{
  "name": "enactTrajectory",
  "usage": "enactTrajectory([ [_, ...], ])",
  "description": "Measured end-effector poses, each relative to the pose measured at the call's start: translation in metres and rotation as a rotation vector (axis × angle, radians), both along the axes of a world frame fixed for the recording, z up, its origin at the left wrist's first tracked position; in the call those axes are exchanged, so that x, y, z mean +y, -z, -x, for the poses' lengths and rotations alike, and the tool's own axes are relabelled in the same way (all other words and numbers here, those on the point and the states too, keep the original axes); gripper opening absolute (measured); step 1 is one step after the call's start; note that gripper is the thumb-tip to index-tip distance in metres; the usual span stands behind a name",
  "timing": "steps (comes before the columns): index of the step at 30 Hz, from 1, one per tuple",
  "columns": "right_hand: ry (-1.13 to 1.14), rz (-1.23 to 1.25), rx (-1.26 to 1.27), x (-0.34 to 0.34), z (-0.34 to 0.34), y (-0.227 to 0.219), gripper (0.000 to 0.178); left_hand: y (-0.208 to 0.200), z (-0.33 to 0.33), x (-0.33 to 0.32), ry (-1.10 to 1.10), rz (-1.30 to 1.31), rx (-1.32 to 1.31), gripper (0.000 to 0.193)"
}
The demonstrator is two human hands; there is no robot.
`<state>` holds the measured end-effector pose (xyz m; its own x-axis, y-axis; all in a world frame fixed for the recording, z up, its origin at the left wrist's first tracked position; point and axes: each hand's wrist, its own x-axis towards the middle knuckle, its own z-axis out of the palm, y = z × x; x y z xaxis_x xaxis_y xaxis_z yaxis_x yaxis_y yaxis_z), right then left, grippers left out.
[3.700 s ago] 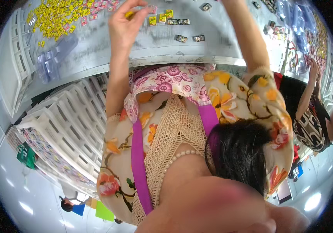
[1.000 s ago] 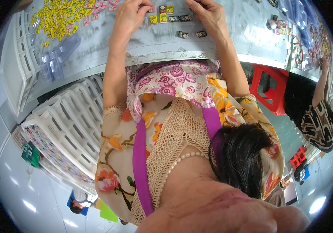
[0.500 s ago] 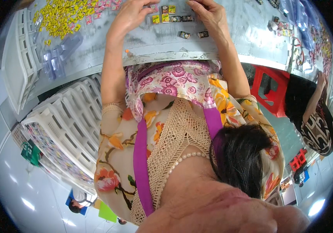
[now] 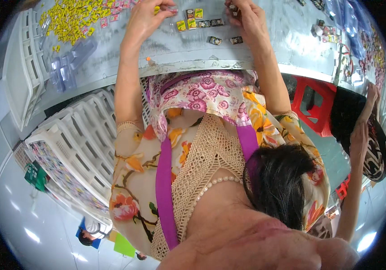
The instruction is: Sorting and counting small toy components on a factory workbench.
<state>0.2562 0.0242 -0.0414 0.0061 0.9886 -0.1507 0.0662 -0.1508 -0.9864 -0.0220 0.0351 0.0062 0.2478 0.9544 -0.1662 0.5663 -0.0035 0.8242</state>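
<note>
My left hand (image 4: 145,20) is closed on a small yellow packet (image 4: 157,9), with a bit of pink at its fingertips. To the right, my right hand (image 4: 250,20) pinches a small dark packet (image 4: 234,8) between thumb and fingers. On the table between the hands lie several small square packets: yellow ones (image 4: 191,23), a dark brown-red one (image 4: 190,14) and black ones (image 4: 217,22). Two more black packets, a left one (image 4: 215,41) and a right one (image 4: 236,40), lie apart nearer the table's front edge.
A large heap of yellow packets (image 4: 74,22) covers the table's far left, with pink packets (image 4: 115,18) beside it. Clear plastic trays (image 4: 65,67) lie before it. Stacked white crates (image 4: 76,144) stand lower left, a red stool (image 4: 312,105) right. A co-worker's arm (image 4: 359,148) shows far right.
My left hand has drawn back left from the laid-out packets and now shows a yellow packet. A dark packet now shows in my right hand. The co-worker's arm at right has come further into view.
</note>
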Motion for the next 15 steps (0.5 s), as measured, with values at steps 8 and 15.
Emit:
enactTrajectory([
  [8, -0.24, -0.328, -0.301, -0.009, 0.014, -0.012, 0.026, -0.017, -0.042, -0.021, -0.185, -0.149, -0.319, 0.026],
  [15, -0.23, -0.5, -0.413, -0.018, 0.013, -0.01, 0.024, -0.004, -0.064, -0.023, -0.159, -0.159, -0.181, 0.028],
])
